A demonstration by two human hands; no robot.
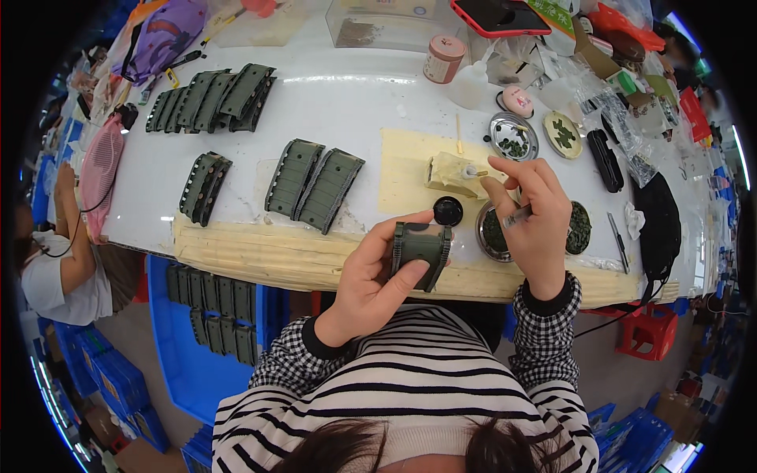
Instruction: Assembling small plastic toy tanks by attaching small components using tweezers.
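Note:
My left hand [371, 288] grips a dark green, curved plastic part [423, 251] with ribbed side edges, held up in front of the table's near edge. My right hand [536, 209] is raised over a block wrapped in cream tape [448, 175], thumb and forefinger curled toward each other at a small bottle [470, 169] set in it. Whatever those fingertips pinch is too small to name. A silvery piece [518, 216] shows against the right palm. Beside the block lies a round black cap [448, 210]. Under the right hand, a round dish [493, 232] holds small dark green pieces.
More green curved parts lie on the table: a pair [314, 185], a smaller group [205, 188] and a row [209, 98]. A blue crate [169, 315] of them stands below left. Small dishes [512, 135], a pink jar [444, 59] and a phone [501, 17] sit farther back. Another person [67, 268] is at left.

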